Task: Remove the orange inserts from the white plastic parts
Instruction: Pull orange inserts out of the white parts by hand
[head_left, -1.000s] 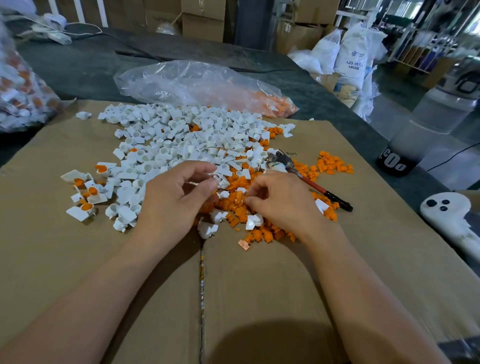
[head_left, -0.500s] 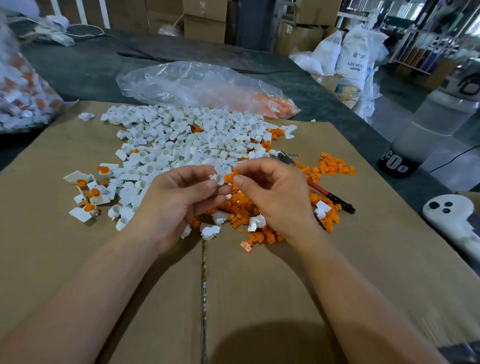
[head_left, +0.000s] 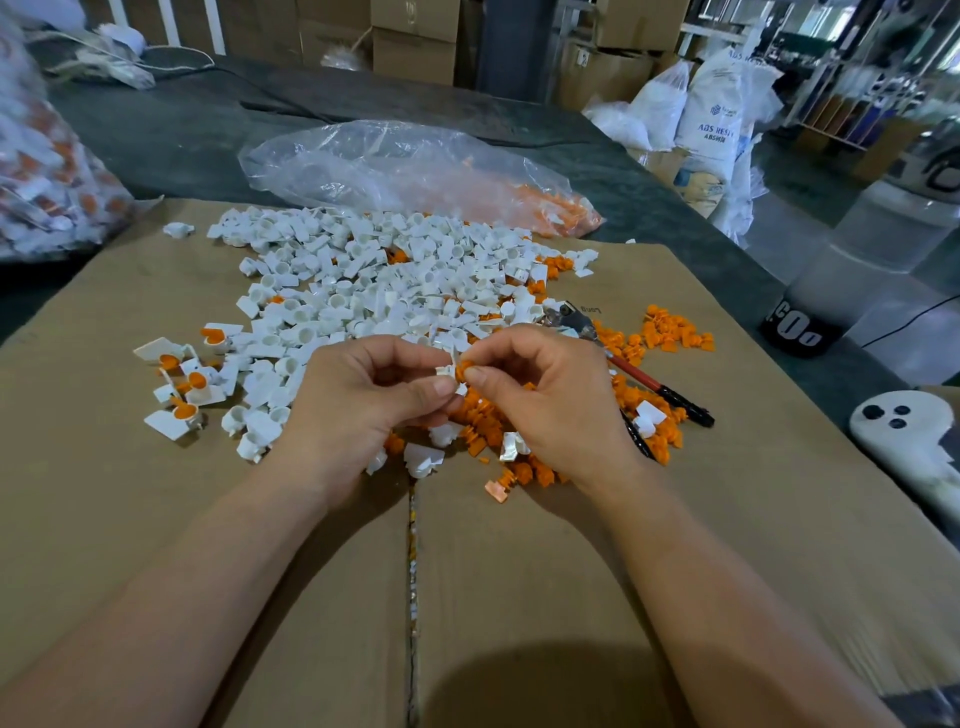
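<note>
A white part (head_left: 445, 372) is pinched by the left hand (head_left: 363, 405); its orange insert (head_left: 464, 367) is gripped by the right hand (head_left: 545, 400).

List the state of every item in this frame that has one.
left hand: pinches the white part.
right hand: pinches the orange insert.
orange insert: against the white part; seated or freed, cannot tell.
pliers: lying unheld on the cardboard.
clear bag: lying slumped, orange pieces inside.
white parts at left: inserts in place.
</note>
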